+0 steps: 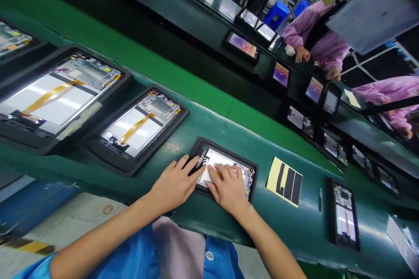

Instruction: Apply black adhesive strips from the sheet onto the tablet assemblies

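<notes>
An opened tablet (247, 172) lies in a black tray right in front of me on the green bench, showing its white back panel and circuit boards. My left hand (173, 183) rests on the tray's left edge, fingers stretched flat toward the tablet's left side. My right hand (227, 187) lies over the white panel, fingers pressed down on it together. Whether anything small sits under those fingers is hidden.
Two more opened tablets (140, 128) (57, 96) in black trays lie to the left, another (345, 213) to the right. A yellow sheet with black strips (284, 181) lies beside my tray. People in pink coats (314, 37) work at the far bench with lit tablets.
</notes>
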Tool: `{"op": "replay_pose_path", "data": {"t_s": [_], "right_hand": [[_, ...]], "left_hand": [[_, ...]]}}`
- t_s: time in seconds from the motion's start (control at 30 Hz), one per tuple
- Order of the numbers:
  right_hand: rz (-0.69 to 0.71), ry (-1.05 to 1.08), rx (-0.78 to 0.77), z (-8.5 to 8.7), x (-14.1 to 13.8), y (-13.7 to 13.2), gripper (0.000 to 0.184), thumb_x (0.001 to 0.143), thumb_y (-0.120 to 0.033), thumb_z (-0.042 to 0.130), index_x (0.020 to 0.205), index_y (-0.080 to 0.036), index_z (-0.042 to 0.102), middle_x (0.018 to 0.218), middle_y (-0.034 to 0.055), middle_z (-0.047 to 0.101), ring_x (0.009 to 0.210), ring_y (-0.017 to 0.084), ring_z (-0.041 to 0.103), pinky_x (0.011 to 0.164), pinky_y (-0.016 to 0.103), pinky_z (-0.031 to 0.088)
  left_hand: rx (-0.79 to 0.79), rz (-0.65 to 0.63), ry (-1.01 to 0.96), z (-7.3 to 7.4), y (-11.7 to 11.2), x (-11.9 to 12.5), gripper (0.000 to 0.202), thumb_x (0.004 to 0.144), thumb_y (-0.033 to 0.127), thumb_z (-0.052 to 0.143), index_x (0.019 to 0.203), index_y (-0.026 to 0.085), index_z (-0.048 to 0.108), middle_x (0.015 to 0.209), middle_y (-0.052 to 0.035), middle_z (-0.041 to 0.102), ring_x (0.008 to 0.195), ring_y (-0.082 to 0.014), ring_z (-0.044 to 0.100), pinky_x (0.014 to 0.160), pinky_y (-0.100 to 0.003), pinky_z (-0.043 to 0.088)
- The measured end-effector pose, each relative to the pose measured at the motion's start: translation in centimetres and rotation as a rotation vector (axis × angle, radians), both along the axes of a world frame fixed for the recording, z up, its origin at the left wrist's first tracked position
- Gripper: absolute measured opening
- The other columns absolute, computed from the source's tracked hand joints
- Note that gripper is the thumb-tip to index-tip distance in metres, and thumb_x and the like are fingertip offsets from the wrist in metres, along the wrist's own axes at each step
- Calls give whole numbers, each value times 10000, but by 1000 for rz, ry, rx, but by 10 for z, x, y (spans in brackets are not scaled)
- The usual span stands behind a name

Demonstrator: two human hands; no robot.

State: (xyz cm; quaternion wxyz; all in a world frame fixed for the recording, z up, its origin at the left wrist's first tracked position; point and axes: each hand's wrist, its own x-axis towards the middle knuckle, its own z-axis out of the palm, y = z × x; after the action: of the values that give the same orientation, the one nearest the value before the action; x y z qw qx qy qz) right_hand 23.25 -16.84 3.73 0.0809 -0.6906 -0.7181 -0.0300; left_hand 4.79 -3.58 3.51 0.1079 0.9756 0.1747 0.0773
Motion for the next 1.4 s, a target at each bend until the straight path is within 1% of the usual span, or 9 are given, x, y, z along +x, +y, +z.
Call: {"op": "replay_pose_path", "data": {"t_s": [0.4,0.53,0.7,0.83,0.97,1.07,1.17,1.3,1.4], "right_hand": [[58,40,-102,2,3,3,538,1017,-456,621,1484,-203,535,1254,134,679,1153,289,573,997,458,387],[49,5,-102,4,3,4,486,1042,-456,571,1462,-214,552,1264,131,683,1137,286,575,1009,476,387],[76,-13,-113,6,-1,5,473,1067,-451,517,1447,-171,553,1250,134,693,1144,282,578,1034,474,396],[76,-23,-146,7,-2,5,506,1065,-430,519,1495,-165,501,1299,144,682,1187,308,568,1048,510,403],[135,-36,-176,8,2,8,550,1059,-392,537,1536,-133,445,1336,160,666,1232,328,550,1058,522,407],[181,-57,-201,11,7,13,543,1061,-425,531,1513,-130,474,1338,163,661,1232,324,546,1052,519,405],[176,-37,-194,14,12,16,517,1051,-459,550,1457,-140,539,1276,153,679,1174,302,572,1007,485,415],[123,12,-113,15,15,12,462,1044,-418,574,1420,-148,576,1244,135,691,1127,279,586,1001,456,387],[134,4,-127,12,14,8,453,1029,-410,603,1421,-185,587,1260,126,688,1142,288,580,997,459,377]], "left_hand": [[-4,26,-36,-7,-3,-3,447,965,232,552,1395,307,651,1422,-126,642,1241,-346,602,878,-414,529],[6,18,-27,-6,-3,-2,422,967,234,551,1369,287,668,1429,-132,636,1237,-351,600,859,-412,519],[55,-2,-19,-7,-2,-3,415,987,259,522,1378,278,660,1433,-127,637,1232,-358,596,841,-420,511],[80,-13,-6,-8,-2,-4,420,996,268,512,1394,277,647,1434,-129,638,1237,-365,590,843,-430,506],[95,-15,21,-6,-4,-3,430,1004,262,506,1415,273,628,1456,-128,622,1252,-363,582,824,-416,503],[106,-26,36,-3,-4,-2,426,1006,265,511,1415,258,630,1458,-129,618,1245,-359,585,807,-407,505],[108,-24,23,-3,-3,-2,419,1003,286,535,1409,259,633,1445,-125,625,1233,-346,590,798,-395,506],[138,-13,-3,-5,-3,-2,418,1011,324,535,1414,269,628,1445,-107,634,1219,-341,596,785,-401,507],[137,-12,-13,-5,-2,-3,407,1013,334,534,1402,279,640,1448,-95,637,1222,-338,597,782,-403,503]]}}
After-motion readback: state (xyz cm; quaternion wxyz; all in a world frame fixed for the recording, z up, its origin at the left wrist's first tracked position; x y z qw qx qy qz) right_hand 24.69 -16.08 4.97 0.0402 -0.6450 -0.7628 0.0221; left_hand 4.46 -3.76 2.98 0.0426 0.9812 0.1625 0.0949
